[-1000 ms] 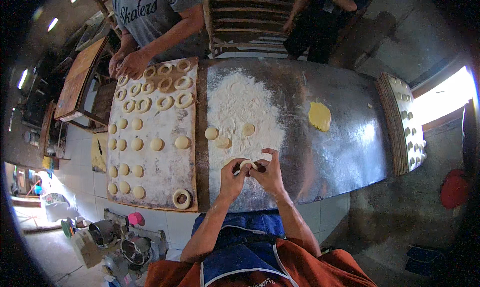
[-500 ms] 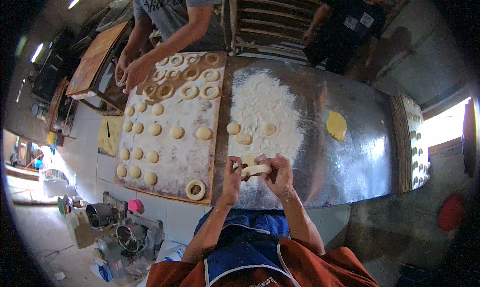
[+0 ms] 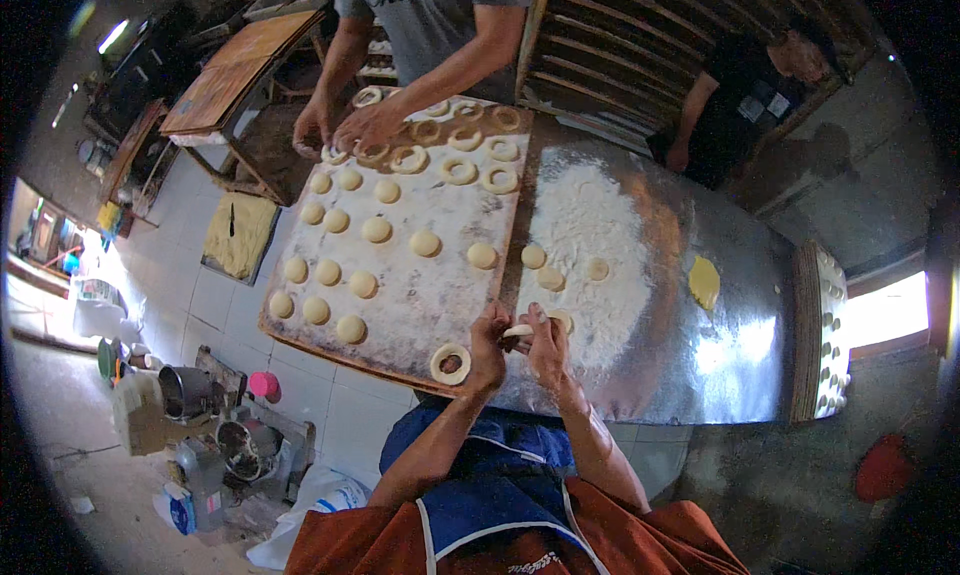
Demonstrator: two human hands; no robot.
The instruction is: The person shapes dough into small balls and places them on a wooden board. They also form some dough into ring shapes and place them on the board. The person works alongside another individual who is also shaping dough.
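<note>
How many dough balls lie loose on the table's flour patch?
3: two dough balls beside the wooden board, one further right; another may hide behind the right hand.

Blue apron over orange shirt

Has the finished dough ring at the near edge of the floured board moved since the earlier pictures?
No. The dough ring sits at the same near edge of the wooden board, left of the left hand.

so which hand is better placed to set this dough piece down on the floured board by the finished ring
Left, probably. The left hand sits over the board edge, right beside the ring; the right hand is over the metal table.
</note>
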